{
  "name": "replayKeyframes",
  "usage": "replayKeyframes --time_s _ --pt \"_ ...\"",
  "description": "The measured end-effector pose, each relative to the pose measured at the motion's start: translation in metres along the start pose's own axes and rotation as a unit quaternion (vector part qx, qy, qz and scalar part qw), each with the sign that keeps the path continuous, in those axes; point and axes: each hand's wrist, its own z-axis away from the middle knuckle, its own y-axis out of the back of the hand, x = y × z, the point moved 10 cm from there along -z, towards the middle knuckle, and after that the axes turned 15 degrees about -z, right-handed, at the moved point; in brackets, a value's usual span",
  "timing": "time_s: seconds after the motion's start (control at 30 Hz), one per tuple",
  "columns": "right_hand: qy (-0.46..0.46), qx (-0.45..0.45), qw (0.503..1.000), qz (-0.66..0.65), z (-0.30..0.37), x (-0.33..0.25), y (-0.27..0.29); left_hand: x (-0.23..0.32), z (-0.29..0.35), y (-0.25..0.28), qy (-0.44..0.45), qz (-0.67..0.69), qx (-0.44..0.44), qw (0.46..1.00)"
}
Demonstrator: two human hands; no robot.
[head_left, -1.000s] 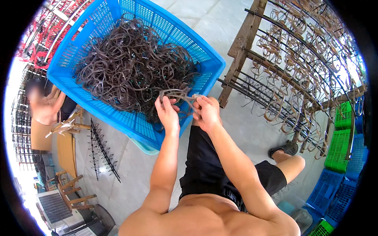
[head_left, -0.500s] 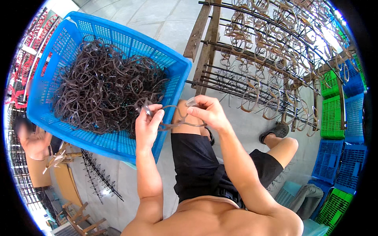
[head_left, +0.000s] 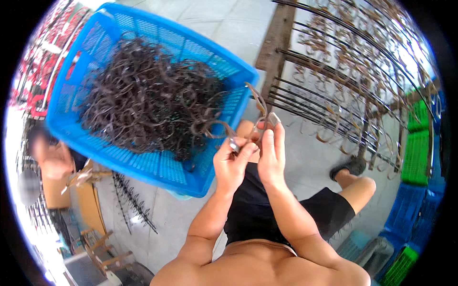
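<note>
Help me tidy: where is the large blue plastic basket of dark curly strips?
In the head view, the blue plastic basket sits upper left, beside the person's left hand, left of the brown wooden rack.

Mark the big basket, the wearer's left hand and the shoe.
Big basket [head_left: 155,165], head view: inside of its near wall.
Left hand [head_left: 230,168], head view: middle of the hand.
Shoe [head_left: 354,166], head view: its top.

Red pieces, blurred, at my ten o'clock. Nine — another person. Eight: black spiked rods lying on pale floor, brown board beyond. Between seven and eight I see wooden frame. Three — green crate; four: blue crates, grey draped cloth, lower green crate.
</note>
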Motion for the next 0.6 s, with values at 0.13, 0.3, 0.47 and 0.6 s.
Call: replayKeyframes --time_s 0.13,0.3,0.47,0.6 --pt "0.037 0.078 0.996 0.015 -0.024 -0.023 0.053 -0.015 0.011 -0.058 0.059 0.072 -0.143 0.985" --pt "0.226 0.133 0.959 0.107 -0.044 -0.062 0.084 -0.031 -0.024 -0.076 0.105 0.203 -0.093 0.969" --pt "0.162 0.227 0.957 0.076 -0.058 -0.033 0.103 -0.033 -0.041 -0.099 0.061 0.216 -0.062 0.973" --pt "0.189 0.243 0.951 0.036 -0.063 -0.031 0.104 -0.025 -0.05 -0.1 -0.013 -0.021 -0.021 0.999"
